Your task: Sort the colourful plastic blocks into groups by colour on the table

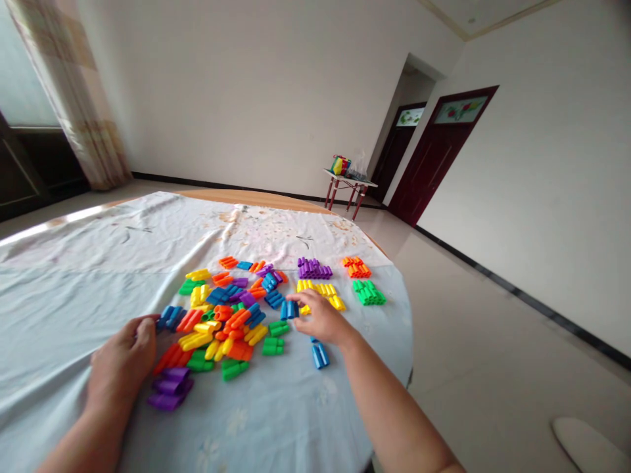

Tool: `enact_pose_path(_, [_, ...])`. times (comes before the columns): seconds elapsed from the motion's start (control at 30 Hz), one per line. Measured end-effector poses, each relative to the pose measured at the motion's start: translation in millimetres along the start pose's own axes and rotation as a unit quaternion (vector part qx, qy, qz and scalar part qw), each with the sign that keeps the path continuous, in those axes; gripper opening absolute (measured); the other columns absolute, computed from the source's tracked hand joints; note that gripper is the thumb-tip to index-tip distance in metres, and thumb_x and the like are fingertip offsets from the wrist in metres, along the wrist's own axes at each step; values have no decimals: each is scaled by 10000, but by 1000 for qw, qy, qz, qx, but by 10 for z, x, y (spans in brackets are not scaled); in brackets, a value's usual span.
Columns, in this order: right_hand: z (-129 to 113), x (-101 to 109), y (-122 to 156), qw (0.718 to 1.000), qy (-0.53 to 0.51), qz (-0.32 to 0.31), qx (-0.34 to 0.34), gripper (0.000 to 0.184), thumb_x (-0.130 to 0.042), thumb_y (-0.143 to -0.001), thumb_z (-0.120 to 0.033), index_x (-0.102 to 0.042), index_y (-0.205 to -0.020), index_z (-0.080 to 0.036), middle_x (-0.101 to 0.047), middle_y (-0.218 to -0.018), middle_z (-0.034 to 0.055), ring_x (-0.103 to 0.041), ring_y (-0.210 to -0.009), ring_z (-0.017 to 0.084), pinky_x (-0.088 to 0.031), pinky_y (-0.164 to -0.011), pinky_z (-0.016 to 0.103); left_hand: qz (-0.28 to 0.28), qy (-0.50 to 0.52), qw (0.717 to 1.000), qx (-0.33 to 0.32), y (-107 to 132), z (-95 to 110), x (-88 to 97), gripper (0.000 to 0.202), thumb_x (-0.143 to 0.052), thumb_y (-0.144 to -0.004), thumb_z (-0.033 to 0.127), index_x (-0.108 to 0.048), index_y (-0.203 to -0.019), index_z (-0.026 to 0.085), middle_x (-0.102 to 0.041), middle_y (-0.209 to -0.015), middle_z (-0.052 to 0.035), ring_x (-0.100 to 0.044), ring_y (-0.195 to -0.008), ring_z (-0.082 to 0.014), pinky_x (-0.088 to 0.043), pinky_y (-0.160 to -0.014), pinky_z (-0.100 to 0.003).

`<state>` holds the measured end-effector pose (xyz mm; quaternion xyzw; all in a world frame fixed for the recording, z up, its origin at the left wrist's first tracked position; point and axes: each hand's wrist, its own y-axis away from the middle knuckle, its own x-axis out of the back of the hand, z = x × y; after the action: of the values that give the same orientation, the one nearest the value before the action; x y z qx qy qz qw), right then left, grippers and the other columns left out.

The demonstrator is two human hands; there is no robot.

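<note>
Many plastic tube-shaped building blocks lie in a mixed heap on the cloth-covered table. At the heap's left edge, my left hand (123, 358) has its fingers closed at the end of a blue block (172, 318). My right hand (319, 318), right of the heap, pinches another blue block (289, 309) between thumb and fingers. Just below my right wrist lies a separate blue block (320, 355). Beyond that hand is a group of yellow blocks (336, 300), partly hidden by it. Purple blocks (170, 387) sit at the heap's near left, and green blocks (273, 346) at its right.
Sorted groups of purple blocks (314, 269), orange blocks (356, 267) and green blocks (369, 293) stand toward the table's right edge. A wrinkled pale tablecloth (266, 427) covers the round table. Farther off, a small table (367, 183) holds bags near a dark red door (438, 154).
</note>
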<state>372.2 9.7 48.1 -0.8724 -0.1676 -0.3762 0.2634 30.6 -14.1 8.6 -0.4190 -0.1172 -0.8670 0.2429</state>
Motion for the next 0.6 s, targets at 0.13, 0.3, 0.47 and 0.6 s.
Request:
enact_pose_path(0.13, [188, 306, 254, 999, -2, -1, -49, 545, -582, -682, -84, -522, -1206, -220, -527, -1139, 57, -516, -1053, 180, -424, -912, 318, -4, -3, 1000, 1, -20, -20, -4, 550, -227, -832, 481, -561, -1161, 195, -602, -1144, -169, -508, -1115, -309, -411, -884, -403])
enact_pose_path(0.3, [444, 420, 581, 995, 7, -18, -99, 550, -565, -644, -43, -551, -1165, -217, -525, -1103, 58, -539, -974, 176, -455, -851, 310, -6, -6, 1000, -4, -64, -90, -28, 578, -207, -832, 525, -554, -1172, 211, -589, -1172, -161, -518, -1095, -318, -417, -877, -404])
enact_pose_path(0.47, [638, 439, 730, 994, 9, -7, -112, 539, -541, -634, -21, -565, -1135, -217, -527, -1074, 50, -533, -981, 176, -430, -903, 330, -8, -10, 1000, -5, -73, -106, -47, 594, -192, -832, 534, -556, -1173, 212, -603, -1138, -159, -539, -1057, -316, -433, -848, -400])
enact_pose_path(0.6, [634, 412, 744, 992, -1, -24, -125, 522, -539, -626, -19, -580, -1112, -203, -536, -1068, 52, -545, -953, 170, -440, -892, 314, 2, -17, 1000, -15, -74, -120, -53, 600, -192, -834, 538, -562, -1165, 202, -609, -1128, -164, -546, -1043, -317, -441, -835, -397])
